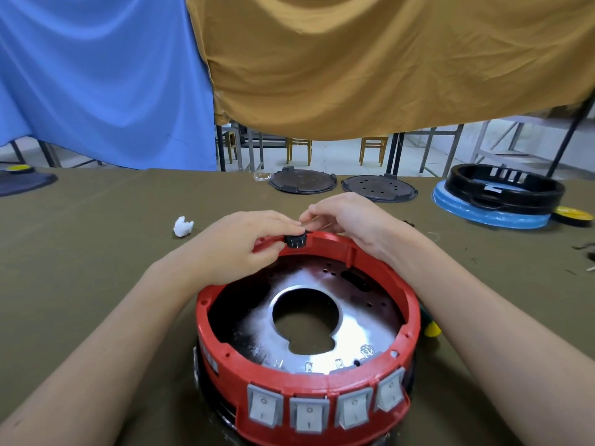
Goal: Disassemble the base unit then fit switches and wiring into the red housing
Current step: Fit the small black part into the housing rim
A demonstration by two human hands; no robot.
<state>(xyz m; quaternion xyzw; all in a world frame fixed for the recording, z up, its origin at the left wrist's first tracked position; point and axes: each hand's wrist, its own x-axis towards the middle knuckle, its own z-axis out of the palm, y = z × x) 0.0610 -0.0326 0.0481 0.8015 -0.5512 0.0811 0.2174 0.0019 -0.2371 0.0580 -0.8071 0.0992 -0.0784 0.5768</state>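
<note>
Both hands at the far rim of the red housing (309,378).
Left hand (244,243) pinches a small black socket (295,240) there; right hand (351,226) pinches thin wires (318,224).

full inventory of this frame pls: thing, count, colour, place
red housing: 1, red ring, near centre of table
grey rocker switches: 4, grey, in the housing's near wall
metal plate: 1, silver with a large centre hole, inside the housing
black socket part: 1, black, at the housing's far rim
round plates: 2, dark, far centre of table
black ring housing: 1, black, far right, on a blue disc
yellow discs: 2, far right and far left
white wad: 1, white, left of the hands
table cloth: 1, olive
left hand: pinches the socket part
right hand: fingers at the far rim, grip unclear
</note>
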